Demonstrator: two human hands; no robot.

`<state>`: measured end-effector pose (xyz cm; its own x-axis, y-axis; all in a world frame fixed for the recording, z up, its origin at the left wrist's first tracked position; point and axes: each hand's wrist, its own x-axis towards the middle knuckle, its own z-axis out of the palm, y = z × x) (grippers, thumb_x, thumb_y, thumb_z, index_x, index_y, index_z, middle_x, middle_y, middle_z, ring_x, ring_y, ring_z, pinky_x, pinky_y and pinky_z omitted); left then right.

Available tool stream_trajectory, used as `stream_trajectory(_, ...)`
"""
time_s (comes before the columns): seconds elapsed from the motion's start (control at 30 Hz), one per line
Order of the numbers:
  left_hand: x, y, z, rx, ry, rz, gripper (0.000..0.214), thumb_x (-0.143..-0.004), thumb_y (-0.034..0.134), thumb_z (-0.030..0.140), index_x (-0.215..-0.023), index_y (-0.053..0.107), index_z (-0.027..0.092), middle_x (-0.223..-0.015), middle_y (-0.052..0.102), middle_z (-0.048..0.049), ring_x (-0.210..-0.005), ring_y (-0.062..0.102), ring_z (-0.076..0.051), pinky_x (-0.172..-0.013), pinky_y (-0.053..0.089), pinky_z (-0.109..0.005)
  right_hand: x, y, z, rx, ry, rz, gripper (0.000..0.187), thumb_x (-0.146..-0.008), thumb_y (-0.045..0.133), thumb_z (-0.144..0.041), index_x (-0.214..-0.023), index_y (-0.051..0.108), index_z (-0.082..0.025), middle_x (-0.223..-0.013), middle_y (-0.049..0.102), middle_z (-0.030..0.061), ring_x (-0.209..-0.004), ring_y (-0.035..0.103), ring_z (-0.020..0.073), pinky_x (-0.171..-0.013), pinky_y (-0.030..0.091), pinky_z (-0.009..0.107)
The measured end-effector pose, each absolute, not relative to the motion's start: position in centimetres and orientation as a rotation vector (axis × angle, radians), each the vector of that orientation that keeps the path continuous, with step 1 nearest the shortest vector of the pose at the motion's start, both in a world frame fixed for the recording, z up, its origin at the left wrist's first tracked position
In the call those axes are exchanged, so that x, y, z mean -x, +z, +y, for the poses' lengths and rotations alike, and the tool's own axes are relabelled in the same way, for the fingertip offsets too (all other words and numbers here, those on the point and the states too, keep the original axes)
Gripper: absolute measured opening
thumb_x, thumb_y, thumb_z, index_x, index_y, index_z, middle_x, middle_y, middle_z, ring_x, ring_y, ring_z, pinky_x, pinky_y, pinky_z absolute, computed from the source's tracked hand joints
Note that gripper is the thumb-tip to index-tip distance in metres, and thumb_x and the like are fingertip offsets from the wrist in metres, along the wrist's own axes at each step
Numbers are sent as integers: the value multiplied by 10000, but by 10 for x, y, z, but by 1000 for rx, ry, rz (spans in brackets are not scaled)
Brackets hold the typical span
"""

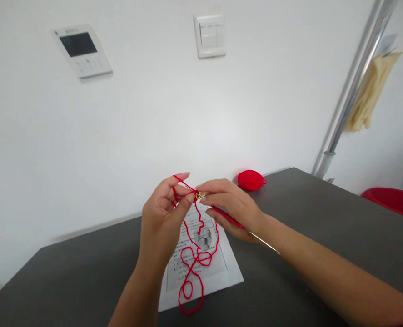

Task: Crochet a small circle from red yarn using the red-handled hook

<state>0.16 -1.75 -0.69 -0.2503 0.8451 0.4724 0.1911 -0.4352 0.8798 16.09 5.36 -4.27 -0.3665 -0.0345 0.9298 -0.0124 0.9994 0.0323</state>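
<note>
Red yarn (191, 277) runs over the raised index finger of my left hand (163, 209) and around its other fingers. The left thumb and a finger pinch a small red piece of yarn work, mostly hidden by the fingertips. My right hand (235, 206) is closed on a crochet hook (227, 216) with a red handle and metal ends. The hook's tip meets the yarn at the left fingertips. A small yellow item (200, 195) shows there, partly covered; it may be a stitch marker. Loose yarn hangs down and lies in loops over a printed sheet (218, 277).
A red yarn ball (251, 180) rests on the dark table (283, 218) by the wall. Above are a wall panel (82, 51) and a light switch (211, 36). A metal pole (354, 91), pale yellow gloves (371, 91) and a red basin-like object (392, 202) are at right.
</note>
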Motion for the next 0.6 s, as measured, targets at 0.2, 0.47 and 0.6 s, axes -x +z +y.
stream_trajectory(0.2, -2, -7, -15, -1407, 1714, 1148, 354, -747, 760, 150, -1094, 705, 184, -690, 647, 48, -630, 573, -78, -620, 462, -184, -166, -42, 58, 2, 160, -1998, 154, -1003, 522, -180, -1149, 554, -217, -1187, 702, 116, -1127, 663, 181, -919, 586, 347)
stream_trajectory(0.47, -14, -17, -5, -1120, 1732, 907, 364, -707, 800, 186, -1054, 702, 133, -626, 614, 51, -567, 519, -64, -598, 424, -190, -163, -50, 71, -99, -127, -1920, 182, -1023, 473, -213, -1196, 525, -197, -1202, 675, 147, -1125, 652, 203, -912, 578, 395)
stream_trajectory(0.6, -16, -25, -3, -1210, 1800, 1003, 347, -757, 762, 187, -1092, 677, 152, -646, 612, 59, -595, 531, -76, -619, 437, -198, -155, -54, 67, -30, -250, -1859, 193, -977, 520, -143, -1170, 528, -153, -1158, 667, 184, -1115, 650, 242, -915, 582, 417)
